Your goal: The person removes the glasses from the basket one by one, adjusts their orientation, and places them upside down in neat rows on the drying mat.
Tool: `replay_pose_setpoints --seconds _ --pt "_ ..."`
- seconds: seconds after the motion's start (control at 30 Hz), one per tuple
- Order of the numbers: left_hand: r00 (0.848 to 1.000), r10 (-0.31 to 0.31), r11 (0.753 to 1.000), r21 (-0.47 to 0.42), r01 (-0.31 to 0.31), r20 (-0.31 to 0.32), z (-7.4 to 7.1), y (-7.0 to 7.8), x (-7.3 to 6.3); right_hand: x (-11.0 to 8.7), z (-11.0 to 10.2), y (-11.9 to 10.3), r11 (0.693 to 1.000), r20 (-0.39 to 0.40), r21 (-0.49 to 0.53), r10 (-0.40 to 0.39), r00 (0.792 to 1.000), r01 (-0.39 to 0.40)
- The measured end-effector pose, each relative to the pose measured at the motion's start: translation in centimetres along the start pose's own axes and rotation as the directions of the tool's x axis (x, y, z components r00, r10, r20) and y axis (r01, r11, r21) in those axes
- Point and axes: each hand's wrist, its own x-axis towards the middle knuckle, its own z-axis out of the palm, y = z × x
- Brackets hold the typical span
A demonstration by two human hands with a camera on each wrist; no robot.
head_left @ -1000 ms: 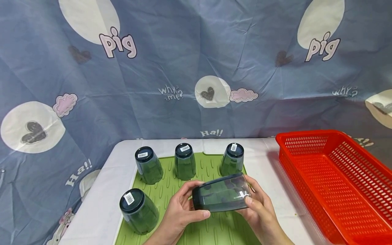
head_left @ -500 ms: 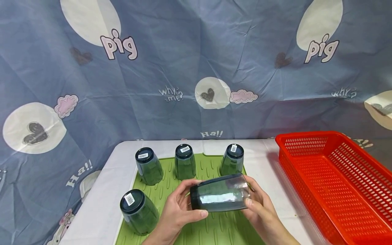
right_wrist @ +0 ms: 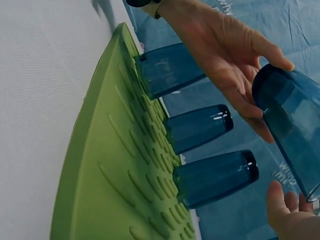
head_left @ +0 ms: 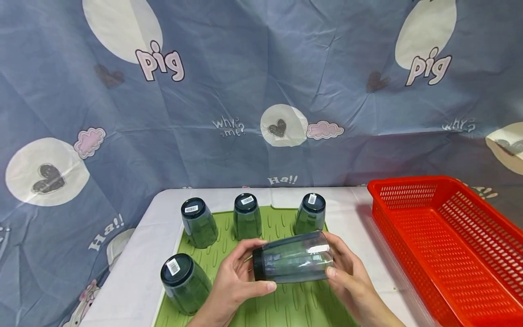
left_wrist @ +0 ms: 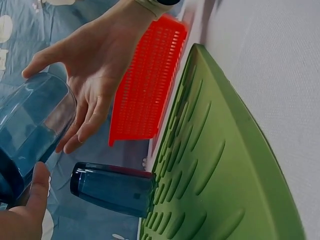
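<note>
A dark-tinted drinking glass (head_left: 296,258) is held sideways above the green mat, its thick base to the left and its mouth to the right. At the base, my left hand (head_left: 241,281) grips it between thumb and fingers. My right hand (head_left: 349,277) holds the rim end, thumb on the near side. Both hands and the glass (left_wrist: 32,122) also show in the left wrist view. Upside down on the green ribbed mat (head_left: 282,304) stand several matching glasses, including one at front left (head_left: 187,284) and one at back right (head_left: 311,213).
A red perforated basket (head_left: 449,254) stands on the white tablecloth (head_left: 347,200) right of the mat. Two more upturned glasses, at back left (head_left: 200,222) and back middle (head_left: 247,217), stand on the mat. Blue printed cloth (head_left: 229,91) hangs behind the table.
The held glass has rolled slightly about its length between my hands, its reflections shifting, and moved a little left. The glasses on the mat stay where they were.
</note>
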Motion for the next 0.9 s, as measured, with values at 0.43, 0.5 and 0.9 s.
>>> replay_pose_setpoints --seconds 0.43,0.5,0.9 --pt "1.000 0.020 0.999 0.045 -0.020 -0.003 -0.1 0.2 0.1 0.4 -1.2 -1.4 0.991 -0.007 -0.100 -0.091 0.996 0.090" --pt "0.999 0.043 0.998 0.046 -0.043 0.009 -0.2 0.1 0.1 0.5 -1.4 -1.6 0.984 0.006 -0.131 -0.123 0.992 0.122" --pt "0.996 0.063 0.995 0.079 -0.059 -0.055 -0.5 0.0 0.2 1.0 -3.0 -2.2 0.918 0.006 -0.271 -0.300 0.954 0.290"
